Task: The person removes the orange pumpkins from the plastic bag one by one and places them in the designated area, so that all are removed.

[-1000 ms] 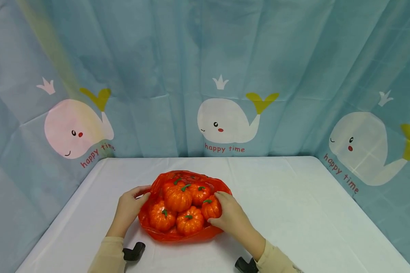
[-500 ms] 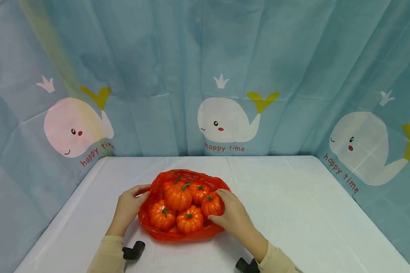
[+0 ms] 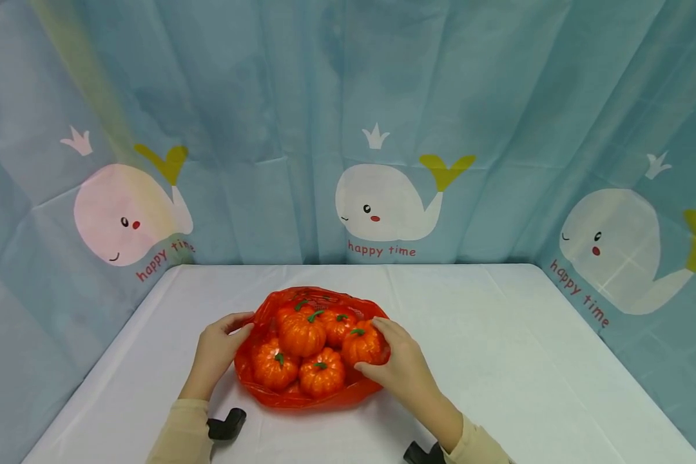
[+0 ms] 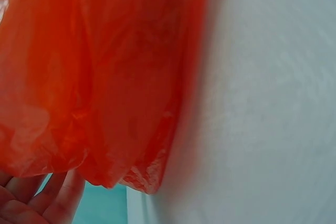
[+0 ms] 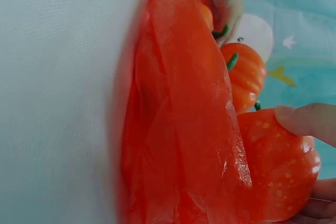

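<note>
A red plastic bag [image 3: 325,403] lies wide-mouthed on the white table with several small orange pumpkins [image 3: 301,335] in it. My right hand [image 3: 405,361] grips the rightmost pumpkin [image 3: 362,343] between thumb and fingers, at the bag's right rim. In the right wrist view the thumb [image 5: 310,121] presses that pumpkin [image 5: 278,166], and fingers curl under it. My left hand [image 3: 217,348] pinches the bag's left rim. From the left wrist view, the fingers [image 4: 58,195] are at the edge of the red plastic [image 4: 115,77]; their tips are hidden behind it.
Black curved pieces show beside the left sleeve [image 3: 227,425] and the right sleeve [image 3: 423,453]. The white table [image 3: 499,335] reaches back to a blue curtain [image 3: 301,129] printed with whales, which also hangs at both sides.
My right hand has moved slightly up and to the right, carrying the rightmost pumpkin a little away from the others. My left hand has barely moved.
</note>
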Tool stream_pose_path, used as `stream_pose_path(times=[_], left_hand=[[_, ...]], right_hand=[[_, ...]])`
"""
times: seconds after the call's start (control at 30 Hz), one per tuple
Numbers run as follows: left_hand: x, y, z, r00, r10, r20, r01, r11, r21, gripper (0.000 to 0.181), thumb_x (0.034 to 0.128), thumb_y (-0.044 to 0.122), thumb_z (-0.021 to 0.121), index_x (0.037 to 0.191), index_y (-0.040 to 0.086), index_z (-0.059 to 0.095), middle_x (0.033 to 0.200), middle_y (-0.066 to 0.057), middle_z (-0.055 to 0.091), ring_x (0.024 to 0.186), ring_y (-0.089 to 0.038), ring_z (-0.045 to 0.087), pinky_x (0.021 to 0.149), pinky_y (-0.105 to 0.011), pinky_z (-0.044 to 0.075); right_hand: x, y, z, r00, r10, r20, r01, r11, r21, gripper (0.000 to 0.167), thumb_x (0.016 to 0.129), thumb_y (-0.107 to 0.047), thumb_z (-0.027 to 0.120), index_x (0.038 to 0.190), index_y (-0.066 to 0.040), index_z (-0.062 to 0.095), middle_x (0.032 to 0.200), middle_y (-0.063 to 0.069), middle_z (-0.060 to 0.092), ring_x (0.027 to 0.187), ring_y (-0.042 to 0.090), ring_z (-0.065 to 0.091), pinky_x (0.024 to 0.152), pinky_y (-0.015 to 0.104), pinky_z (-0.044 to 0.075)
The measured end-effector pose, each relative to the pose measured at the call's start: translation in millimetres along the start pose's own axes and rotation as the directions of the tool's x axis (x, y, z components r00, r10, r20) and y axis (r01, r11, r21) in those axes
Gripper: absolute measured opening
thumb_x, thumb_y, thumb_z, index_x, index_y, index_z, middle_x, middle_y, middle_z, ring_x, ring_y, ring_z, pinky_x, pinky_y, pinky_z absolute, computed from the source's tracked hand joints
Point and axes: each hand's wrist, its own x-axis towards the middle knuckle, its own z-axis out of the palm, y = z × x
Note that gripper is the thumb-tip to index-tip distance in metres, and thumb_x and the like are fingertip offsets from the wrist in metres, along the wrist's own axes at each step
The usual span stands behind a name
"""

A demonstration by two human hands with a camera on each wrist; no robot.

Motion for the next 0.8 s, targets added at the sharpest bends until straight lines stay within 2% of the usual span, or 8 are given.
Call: stream_pose_path(times=[0.23,0.5,0.8], left_hand=[[-1.0,-2.0,-0.9,1.0,-0.013,-0.011,0.013,1.0,-0.02,0.043,0.1011,0.033,0.055,0.134,0.007,0.06,0.137,-0.019,0.06,0.13,-0.035,0.052,0.107,-0.05,0.048],[-0.4,-6.4,-0.5,0.999,0.003,-0.035,-0.005,0.998,-0.055,0.045,0.1006,0.037,0.056,0.132,0.007,0.062,0.134,-0.018,0.063,0.125,-0.03,0.056,0.106,-0.045,0.05],[0.4,-10.8,-1.1,0.999,-0.011,-0.031,0.008,0.994,-0.107,0.049,0.1004,0.042,0.055,0.134,0.007,0.061,0.137,-0.016,0.062,0.126,-0.026,0.055,0.1,-0.025,0.052]], right_hand=[[-4.9,-2,-5,0.999,-0.004,-0.045,0.005,1.0,0.02,0.069,0.07,-0.021,0.091,0.13,-0.001,0.062,0.134,0.013,0.063,0.126,0.032,0.059,0.102,0.047,0.052],[-9.2,-1,-11,0.992,-0.058,-0.113,0.061,0.998,0.019,0.07,0.067,-0.019,0.092,0.128,-0.002,0.063,0.131,0.01,0.065,0.123,0.028,0.062,0.1,0.046,0.053],[-10.4,0,-21,0.987,-0.063,-0.149,0.07,0.997,0.045,0.071,0.067,-0.019,0.092,0.129,-0.002,0.063,0.132,0.009,0.065,0.123,0.029,0.062,0.098,0.046,0.054]])
